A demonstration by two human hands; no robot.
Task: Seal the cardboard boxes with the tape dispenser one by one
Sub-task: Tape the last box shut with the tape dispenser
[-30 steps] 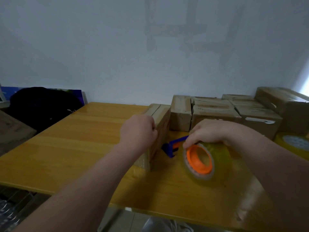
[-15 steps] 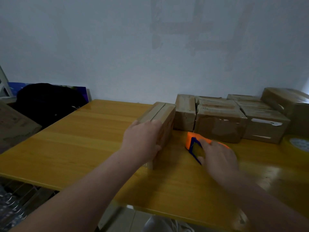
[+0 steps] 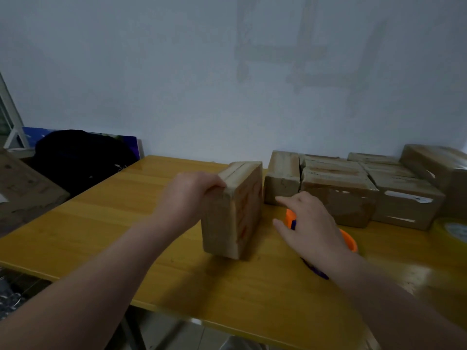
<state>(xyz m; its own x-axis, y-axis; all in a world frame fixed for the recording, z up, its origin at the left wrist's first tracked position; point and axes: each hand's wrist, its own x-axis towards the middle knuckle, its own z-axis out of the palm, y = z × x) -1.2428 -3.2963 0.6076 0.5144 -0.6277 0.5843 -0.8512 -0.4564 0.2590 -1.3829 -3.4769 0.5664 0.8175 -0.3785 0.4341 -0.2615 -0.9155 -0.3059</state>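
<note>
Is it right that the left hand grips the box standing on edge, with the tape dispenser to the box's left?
No. The left hand grips the box standing on edge, but the tape dispenser lies to the box's right, beneath the right hand; the head view shows it.

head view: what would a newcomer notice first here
The cardboard box standing on edge in the middle of the yellow table draws the eye first, the left hand gripping its top near corner. Just right of it, the right hand spreads its fingers over the orange-and-blue tape dispenser lying on the table. More taped boxes cluster at the table's back right.
</note>
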